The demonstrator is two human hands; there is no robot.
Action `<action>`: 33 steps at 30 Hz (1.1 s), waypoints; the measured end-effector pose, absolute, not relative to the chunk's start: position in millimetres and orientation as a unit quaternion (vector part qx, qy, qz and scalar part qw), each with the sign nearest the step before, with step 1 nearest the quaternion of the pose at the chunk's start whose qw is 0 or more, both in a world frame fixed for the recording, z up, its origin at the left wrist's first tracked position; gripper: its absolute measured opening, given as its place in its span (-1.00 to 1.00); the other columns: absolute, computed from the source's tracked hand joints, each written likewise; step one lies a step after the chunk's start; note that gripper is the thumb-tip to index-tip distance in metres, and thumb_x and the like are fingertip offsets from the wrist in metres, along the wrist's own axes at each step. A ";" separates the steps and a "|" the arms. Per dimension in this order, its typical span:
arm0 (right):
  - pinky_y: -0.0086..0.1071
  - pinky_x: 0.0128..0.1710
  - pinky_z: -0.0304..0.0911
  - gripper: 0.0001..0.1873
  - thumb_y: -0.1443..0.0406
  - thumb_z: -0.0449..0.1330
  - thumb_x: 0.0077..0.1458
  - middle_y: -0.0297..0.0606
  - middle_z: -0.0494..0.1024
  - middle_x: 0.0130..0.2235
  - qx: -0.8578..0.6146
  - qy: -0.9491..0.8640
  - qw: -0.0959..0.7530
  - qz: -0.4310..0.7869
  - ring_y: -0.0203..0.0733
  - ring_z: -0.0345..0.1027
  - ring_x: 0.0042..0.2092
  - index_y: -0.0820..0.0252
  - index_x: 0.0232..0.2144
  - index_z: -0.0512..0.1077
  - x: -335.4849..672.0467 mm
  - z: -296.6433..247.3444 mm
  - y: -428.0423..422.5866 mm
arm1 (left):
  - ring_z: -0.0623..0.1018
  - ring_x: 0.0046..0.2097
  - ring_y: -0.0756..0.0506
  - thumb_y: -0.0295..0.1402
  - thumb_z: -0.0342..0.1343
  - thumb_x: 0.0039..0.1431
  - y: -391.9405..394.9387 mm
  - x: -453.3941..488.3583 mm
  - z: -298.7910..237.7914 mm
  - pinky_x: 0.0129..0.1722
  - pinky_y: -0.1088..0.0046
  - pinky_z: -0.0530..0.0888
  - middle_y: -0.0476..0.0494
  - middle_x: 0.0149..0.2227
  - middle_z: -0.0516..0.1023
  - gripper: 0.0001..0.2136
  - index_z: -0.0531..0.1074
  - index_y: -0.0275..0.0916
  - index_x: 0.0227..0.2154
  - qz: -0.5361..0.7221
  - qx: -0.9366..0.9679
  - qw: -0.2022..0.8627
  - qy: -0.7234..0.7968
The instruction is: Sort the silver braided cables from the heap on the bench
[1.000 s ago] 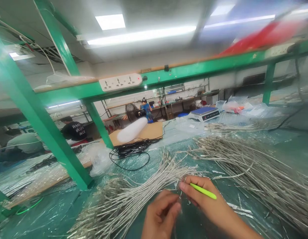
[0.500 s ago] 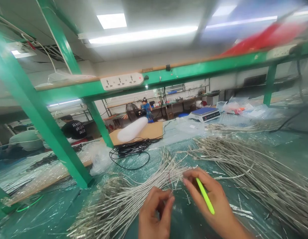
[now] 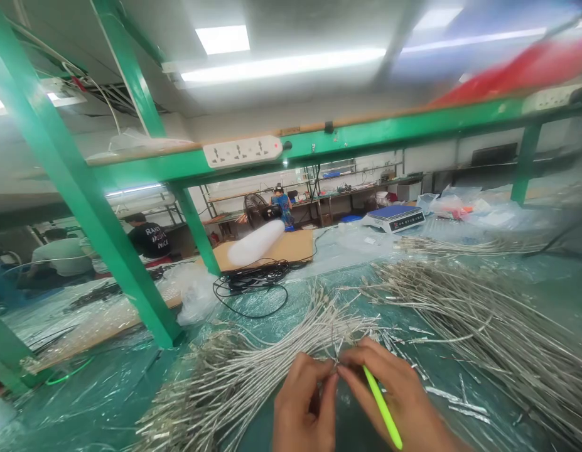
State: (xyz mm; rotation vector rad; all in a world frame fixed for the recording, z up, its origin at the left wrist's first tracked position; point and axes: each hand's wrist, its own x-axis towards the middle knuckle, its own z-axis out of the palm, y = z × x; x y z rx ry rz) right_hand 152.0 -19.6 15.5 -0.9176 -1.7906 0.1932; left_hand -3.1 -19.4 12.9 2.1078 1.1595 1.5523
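Observation:
My left hand (image 3: 306,395) is closed in a pinch, its fingertips almost touching those of my right hand (image 3: 389,389). A thin, pale cable end (image 3: 336,349) shows right at the meeting fingertips; which hand grips it is hard to make out. A slim neon yellow-green stick (image 3: 382,408), shaped like a pen, lies tucked in my right hand between the fingers and palm. Just behind both hands spreads a bundle of silvery-grey cables (image 3: 267,358), narrow in the middle and fanned out at its ends.
A larger pile of grey cables (image 3: 483,320) lies to the right, with foil-like scraps (image 3: 460,402) beside it. Farther back are a scale (image 3: 395,218), a coil of black cable (image 3: 253,276) and a white foam roll (image 3: 256,243). Green posts (image 3: 107,232) frame the bench. Co-workers sit beyond.
My right hand has moved left and down, away from the cable bundle, and its fingertips now meet my left hand's. The view has shifted slightly.

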 end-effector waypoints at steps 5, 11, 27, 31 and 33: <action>-0.40 -0.41 0.31 -0.91 0.39 0.10 0.20 -0.28 0.43 -0.41 -0.394 -0.744 0.535 0.076 -0.23 0.40 -0.41 0.17 -0.29 0.41 151.6 11.0 -20.2 | 0.33 -0.53 0.02 -0.48 0.04 0.23 -19.8 -5.8 9.3 -0.53 0.51 0.23 0.03 -0.44 0.28 -0.87 0.48 -0.18 -0.29 0.509 0.751 0.115 0.404; -0.41 -0.46 0.28 -0.86 0.42 0.06 0.21 -0.28 0.43 -0.43 -0.395 -0.755 0.520 0.053 -0.24 0.38 -0.46 0.18 -0.34 0.40 148.9 8.2 -19.5 | 0.36 -0.49 -0.02 -0.48 0.03 0.23 -19.4 -5.4 1.7 -0.48 0.48 0.26 -0.02 -0.43 0.30 -0.86 0.49 -0.22 -0.29 0.499 0.756 0.080 0.416; -0.41 -0.50 0.25 -0.86 0.48 0.07 0.11 -0.28 0.42 -0.48 -0.342 -0.786 0.506 -0.097 -0.23 0.35 -0.49 0.19 -0.32 0.37 150.2 11.4 -25.2 | 0.23 -0.73 0.13 -0.19 0.29 -0.01 -3.5 -11.8 12.1 -0.75 0.60 0.18 0.02 -0.60 0.38 -0.74 0.60 -0.35 -0.46 0.500 0.540 0.511 0.445; -0.43 -0.49 0.24 -0.85 0.48 0.08 0.12 -0.33 0.40 -0.51 -0.331 -0.740 0.581 -0.070 -0.27 0.33 -0.52 0.16 -0.35 0.36 146.5 14.9 -30.4 | 0.26 -0.67 0.12 -0.17 0.29 0.01 3.2 -18.6 10.2 -0.70 0.61 0.27 0.02 -0.58 0.39 -0.73 0.59 -0.33 -0.42 0.547 0.511 0.498 0.439; -0.42 -0.47 0.24 -0.86 0.49 0.09 0.14 -0.31 0.40 -0.49 -0.350 -0.723 0.595 -0.031 -0.27 0.34 -0.50 0.18 -0.34 0.37 147.9 16.5 -28.2 | 0.28 -0.66 0.12 -0.16 0.29 0.00 2.8 -18.4 10.5 -0.69 0.61 0.30 0.00 -0.54 0.43 -0.73 0.60 -0.30 -0.39 0.564 0.502 0.504 0.420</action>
